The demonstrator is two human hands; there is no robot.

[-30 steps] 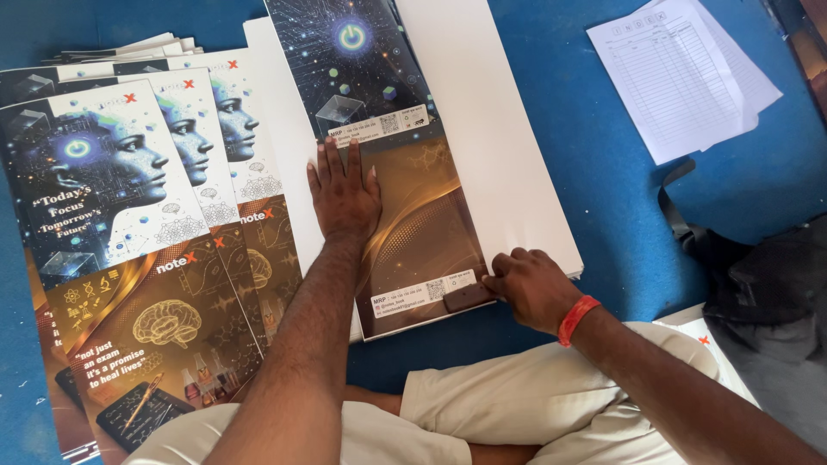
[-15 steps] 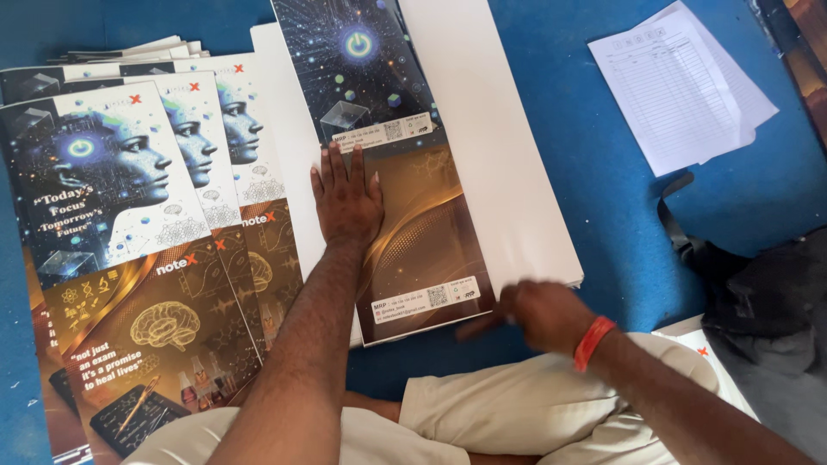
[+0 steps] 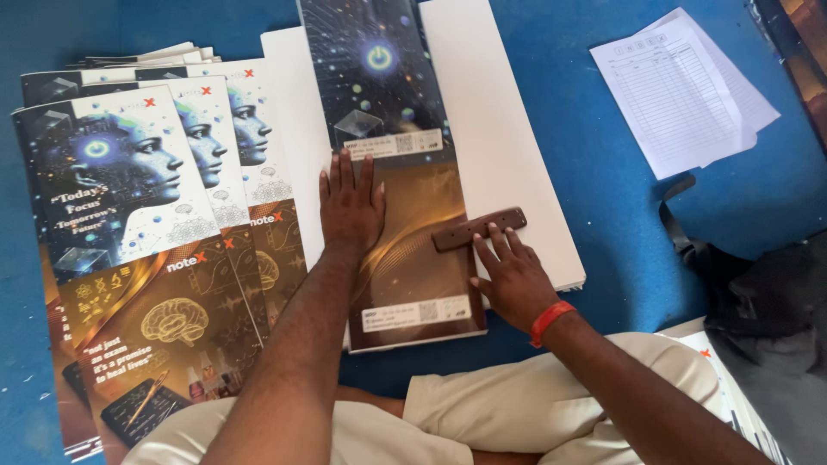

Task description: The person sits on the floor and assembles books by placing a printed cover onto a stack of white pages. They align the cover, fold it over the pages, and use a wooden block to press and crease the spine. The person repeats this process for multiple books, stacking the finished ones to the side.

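With the left hand (image 3: 351, 202) spread flat pinning the printed cover sheet (image 3: 392, 172) on the white stack (image 3: 508, 155), the right hand's (image 3: 512, 280) extended fingertips should press the brown wooden creasing stick (image 3: 479, 229) evenly along the fold

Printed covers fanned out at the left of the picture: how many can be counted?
3 show a face: the front cover, the middle cover behind it, and the rear cover. More edges stick out behind, so others may be hidden.
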